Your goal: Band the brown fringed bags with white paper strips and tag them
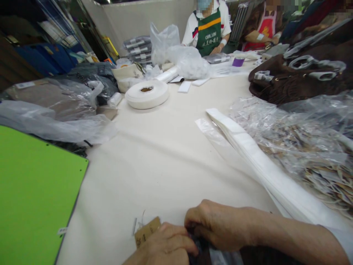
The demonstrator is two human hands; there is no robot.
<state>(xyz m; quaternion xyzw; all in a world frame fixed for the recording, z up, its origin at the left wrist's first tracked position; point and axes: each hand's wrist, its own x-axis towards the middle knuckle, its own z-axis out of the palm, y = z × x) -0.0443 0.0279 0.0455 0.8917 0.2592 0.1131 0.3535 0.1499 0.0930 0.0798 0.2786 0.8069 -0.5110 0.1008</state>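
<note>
At the bottom of the head view, my left hand (168, 243) and my right hand (215, 226) are close together over a dark item (202, 252). My right hand's fingers curl into a pinch on it, and the fingertips are hidden. Bent fingers of my left hand press against its near left side. What the dark item is I cannot make out; some clear plastic (224, 257) shows below my right hand. A brown card tag (147, 232) with black print and a thin string sticks out beyond my left hand, partly covered by it.
Long white strips (248, 151) run along the right, beside plastic bags (298, 129) of tags. A dark brown bag (275, 79) lies behind them. A white tape roll (146, 95) stands farther back. On the left is a green board (38, 195). A co-worker (208, 33) stands across the table.
</note>
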